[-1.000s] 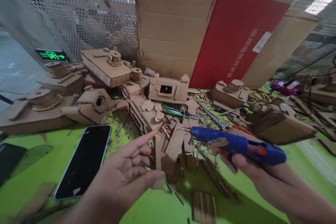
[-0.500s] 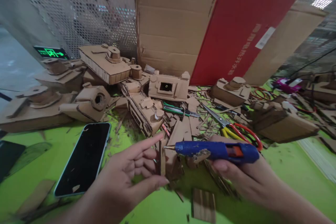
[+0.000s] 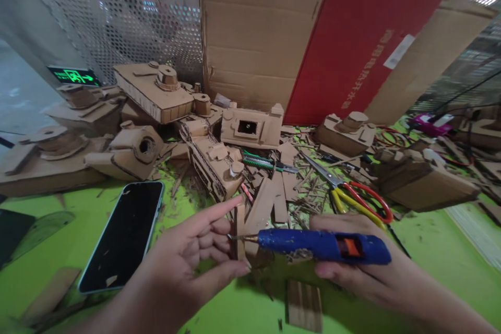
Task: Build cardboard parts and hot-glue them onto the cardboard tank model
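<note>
Between the forefinger and thumb of my left hand (image 3: 195, 255) a narrow cardboard strip (image 3: 239, 224) stands on edge. My right hand (image 3: 364, 271) is wrapped round a blue hot glue gun (image 3: 301, 242), its metal nozzle pointing left. The nozzle tip lies across the strip's edge, nearer its lower end; whether it touches is hard to tell. A scrap of cardboard seems stuck to the gun's side. Just beyond my left fingertips lies a cardboard model vehicle (image 3: 215, 164). Below the gun, a small ribbed cardboard piece (image 3: 304, 305) rests on the green table (image 3: 219, 313).
Left of my hand lies a phone (image 3: 123, 235). Scissors (image 3: 336, 182) and a green utility knife (image 3: 268, 162) sit among cardboard scraps. Several cardboard models, including a large one (image 3: 156, 94), stand around the back. A big cardboard sheet with a red panel (image 3: 364, 42) rises behind.
The glue gun has moved down and slightly left along the strip, its nozzle now nearer the lower end. My left hand keeps its hold on the strip. The view has shifted slightly.
</note>
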`<state>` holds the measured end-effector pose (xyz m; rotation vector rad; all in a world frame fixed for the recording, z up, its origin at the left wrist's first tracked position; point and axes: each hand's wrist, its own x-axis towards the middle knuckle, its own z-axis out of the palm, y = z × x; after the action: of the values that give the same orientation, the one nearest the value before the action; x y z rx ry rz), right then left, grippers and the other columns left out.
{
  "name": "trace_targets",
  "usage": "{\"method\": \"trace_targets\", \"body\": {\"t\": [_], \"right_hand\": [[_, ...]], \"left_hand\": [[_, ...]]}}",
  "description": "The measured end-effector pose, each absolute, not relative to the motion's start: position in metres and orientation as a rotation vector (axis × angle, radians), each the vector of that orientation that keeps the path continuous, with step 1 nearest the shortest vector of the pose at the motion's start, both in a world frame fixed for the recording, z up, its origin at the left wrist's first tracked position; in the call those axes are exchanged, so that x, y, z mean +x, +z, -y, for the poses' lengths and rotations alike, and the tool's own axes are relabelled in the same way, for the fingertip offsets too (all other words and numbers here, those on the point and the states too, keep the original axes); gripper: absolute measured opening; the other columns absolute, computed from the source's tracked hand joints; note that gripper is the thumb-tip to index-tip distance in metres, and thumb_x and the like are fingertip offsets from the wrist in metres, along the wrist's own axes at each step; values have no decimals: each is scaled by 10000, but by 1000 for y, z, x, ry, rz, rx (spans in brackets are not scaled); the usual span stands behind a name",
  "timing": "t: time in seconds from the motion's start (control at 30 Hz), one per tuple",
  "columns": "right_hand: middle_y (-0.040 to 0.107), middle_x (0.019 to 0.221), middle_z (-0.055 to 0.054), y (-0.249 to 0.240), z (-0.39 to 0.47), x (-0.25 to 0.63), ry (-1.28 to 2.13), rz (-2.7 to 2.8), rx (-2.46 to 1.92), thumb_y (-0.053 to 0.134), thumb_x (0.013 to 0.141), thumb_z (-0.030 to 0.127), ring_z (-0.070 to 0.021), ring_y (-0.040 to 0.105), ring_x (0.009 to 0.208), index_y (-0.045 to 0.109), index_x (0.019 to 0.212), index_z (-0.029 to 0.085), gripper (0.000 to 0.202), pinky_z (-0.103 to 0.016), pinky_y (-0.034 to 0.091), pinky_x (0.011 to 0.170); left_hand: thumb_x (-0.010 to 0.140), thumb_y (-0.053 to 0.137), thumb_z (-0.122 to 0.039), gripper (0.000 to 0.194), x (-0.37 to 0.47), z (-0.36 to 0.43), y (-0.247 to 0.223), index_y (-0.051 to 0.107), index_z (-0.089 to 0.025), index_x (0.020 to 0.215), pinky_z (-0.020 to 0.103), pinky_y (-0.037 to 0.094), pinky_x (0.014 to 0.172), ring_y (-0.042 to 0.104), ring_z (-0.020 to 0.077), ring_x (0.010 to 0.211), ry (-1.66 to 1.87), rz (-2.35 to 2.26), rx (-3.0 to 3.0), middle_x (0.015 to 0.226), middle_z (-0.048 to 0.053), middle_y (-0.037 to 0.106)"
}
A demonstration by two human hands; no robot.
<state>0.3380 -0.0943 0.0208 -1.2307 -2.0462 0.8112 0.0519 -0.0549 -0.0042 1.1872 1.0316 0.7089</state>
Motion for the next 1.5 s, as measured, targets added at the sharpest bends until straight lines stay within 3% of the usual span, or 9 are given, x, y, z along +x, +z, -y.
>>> {"method": "trace_targets", "body": {"t": [0.3,0.7,0.87,1.07,1.2,1.4,1.5], "right_hand": [[581,618,13,17,94,338,753,1960,-1289,633,1059,580,-174,547,511,653,777,264,424,-303,465,473],[665,712,-1,21,95,339,932,2057,-1187,642,1048,615,-170,610,599,717,893,256,398,-279,499,570],[617,663,2,16,97,339,825,2003,-1237,632,1049,621,-171,571,553,686,811,257,439,-292,472,537],[567,623,11,13,96,338,744,1926,-1320,638,1042,627,-158,523,528,636,741,239,491,-282,435,491],[603,654,-2,16,95,340,897,1978,-1248,633,1039,646,-166,556,559,670,773,237,489,-283,469,523],[702,764,-4,17,95,341,1028,2042,-1143,650,1040,642,-156,632,644,759,1012,227,430,-257,506,606],[669,720,-11,17,95,341,960,2032,-1194,618,1048,656,-163,612,611,738,912,226,467,-269,495,580]], "left_hand": [[757,977,-256,716,55,56,0,751,-294,1435,214,676,789,815,198,862,669,-969,1191,965,51,874],[682,1034,-283,812,55,55,1,749,-253,1442,221,699,731,819,196,790,715,-1037,1130,996,90,881],[676,1017,-191,743,56,56,-2,793,-285,1378,209,691,715,807,172,740,708,-985,1113,894,44,869],[694,1017,-210,740,58,56,-1,783,-291,1391,208,685,737,803,168,757,710,-951,1133,893,45,869],[684,1022,-210,764,58,56,2,776,-274,1404,196,686,719,810,171,749,706,-964,1104,889,50,869],[627,1059,-238,847,53,54,0,764,-274,1420,216,703,729,811,173,761,703,-1038,1072,929,40,856],[633,1044,-200,802,52,54,-1,784,-262,1389,182,686,696,798,150,718,701,-1012,1097,860,27,851]]}}
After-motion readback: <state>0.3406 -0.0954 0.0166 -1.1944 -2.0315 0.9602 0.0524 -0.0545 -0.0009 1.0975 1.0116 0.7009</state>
